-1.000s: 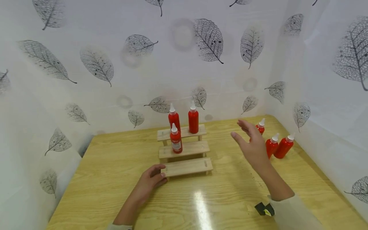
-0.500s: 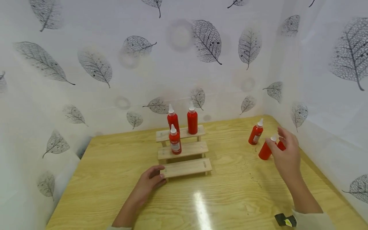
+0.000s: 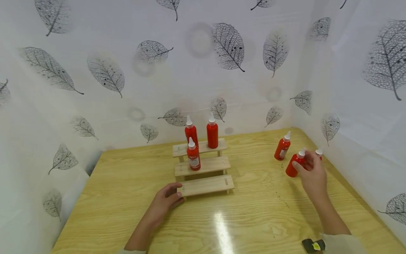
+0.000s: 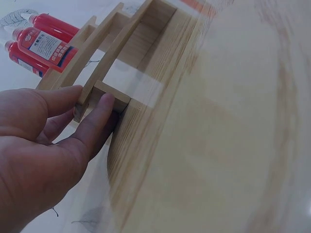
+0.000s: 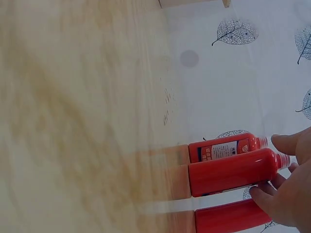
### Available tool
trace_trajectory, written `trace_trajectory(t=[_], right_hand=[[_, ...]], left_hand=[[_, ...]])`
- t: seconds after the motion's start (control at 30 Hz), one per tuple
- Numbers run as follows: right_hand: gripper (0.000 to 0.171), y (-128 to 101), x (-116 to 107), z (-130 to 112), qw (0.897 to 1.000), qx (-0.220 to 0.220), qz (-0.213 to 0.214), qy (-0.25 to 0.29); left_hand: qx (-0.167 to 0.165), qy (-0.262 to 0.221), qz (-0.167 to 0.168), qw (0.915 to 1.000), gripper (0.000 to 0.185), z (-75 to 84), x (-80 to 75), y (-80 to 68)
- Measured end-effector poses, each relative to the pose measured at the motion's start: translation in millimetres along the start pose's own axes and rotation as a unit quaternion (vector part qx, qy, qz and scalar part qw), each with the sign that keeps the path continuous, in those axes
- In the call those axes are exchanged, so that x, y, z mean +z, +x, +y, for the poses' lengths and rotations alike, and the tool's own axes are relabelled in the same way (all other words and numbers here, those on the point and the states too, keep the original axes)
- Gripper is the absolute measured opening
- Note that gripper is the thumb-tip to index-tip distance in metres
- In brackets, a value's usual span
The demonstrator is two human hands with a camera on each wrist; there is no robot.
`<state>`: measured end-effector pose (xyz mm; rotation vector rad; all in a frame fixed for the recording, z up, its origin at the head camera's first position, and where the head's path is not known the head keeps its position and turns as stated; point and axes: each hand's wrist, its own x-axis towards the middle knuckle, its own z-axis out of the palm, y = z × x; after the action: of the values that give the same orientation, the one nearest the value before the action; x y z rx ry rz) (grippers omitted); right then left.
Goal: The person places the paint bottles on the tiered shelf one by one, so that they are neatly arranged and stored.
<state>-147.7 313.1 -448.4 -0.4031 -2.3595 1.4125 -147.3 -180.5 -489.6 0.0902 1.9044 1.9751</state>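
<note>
In the head view my left hand [image 3: 164, 200] pinches the left end of the lowest step [image 3: 206, 185] of a wooden stepped rack. The left wrist view shows its fingers and thumb on that step's end [image 4: 111, 94]. My right hand [image 3: 314, 179] reaches around the upper part of a red bottle [image 3: 292, 168] with a white pointed cap. Thumb and fingers lie either side of the bottle's neck in the right wrist view, with the middle bottle [image 5: 233, 171] standing on the table and the thumb close beside the neck.
One red bottle [image 3: 282, 148] stands behind, and another bottle [image 3: 319, 153] is mostly hidden by the right hand. Bottles on the rack: two on the top step, including the right one [image 3: 212, 134], and one [image 3: 193, 157] on the middle step. Leaf-patterned sheets [image 3: 177, 81] wall the table.
My right hand has moved right from above the table to the bottles at the right, and come down around the middle one. My left hand has stayed at the rack.
</note>
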Motion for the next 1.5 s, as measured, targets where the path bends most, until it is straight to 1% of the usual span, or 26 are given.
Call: trace_trajectory(t=[0.13, 0.33, 0.5, 0.67, 0.77, 0.83, 0.9, 1.1, 1.3, 1.5], right_hand=[[0.066, 2, 4, -3, 1.0, -0.008, -0.014, -0.017], [0.061, 8, 14, -9, 0.998, -0.044, -0.02, -0.038], [0.057, 14, 21, -9, 0.997, -0.055, -0.021, -0.047], [0.057, 19, 24, -6, 0.998, -0.051, -0.027, -0.035], [0.062, 17, 27, -7, 0.999, -0.035, -0.032, -0.02], [0.063, 15, 30, -10, 0.999, -0.036, -0.038, -0.004], [0.063, 12, 34, -15, 0.998, -0.042, -0.044, 0.018], [0.062, 2, 49, -41, 0.992, -0.085, -0.061, 0.065], [0.06, -7, 67, -67, 0.986, -0.12, -0.073, 0.085], [0.058, -15, 84, -96, 0.978, -0.149, -0.095, 0.115]], left_hand=[[0.0, -0.001, 0.006, 1.0, 0.046, -0.6, 0.0, -0.1], [0.002, -0.003, 0.013, 0.9999, 0.045, -0.5, 0.5, -0.1], [0.003, -0.004, 0.01, 0.9999, 0.045, -1.3, 0.5, 0.7], [0.002, -0.003, 0.008, 1.0, 0.045, -2.8, -0.4, 1.6], [0.0, -0.003, 0.011, 0.9999, 0.045, -3.1, -0.6, 1.7], [-0.001, -0.003, 0.013, 0.9999, 0.044, -3.0, -0.5, 1.6], [0.0, -0.003, 0.015, 0.9999, 0.044, -2.9, -0.1, 1.8], [0.0, -0.006, 0.016, 0.9999, 0.044, -3.4, 0.7, 2.3], [0.002, -0.005, 0.014, 0.9999, 0.044, -3.2, 0.4, 2.0], [0.003, -0.008, 0.015, 0.9998, 0.044, -1.9, 0.5, 2.8]])
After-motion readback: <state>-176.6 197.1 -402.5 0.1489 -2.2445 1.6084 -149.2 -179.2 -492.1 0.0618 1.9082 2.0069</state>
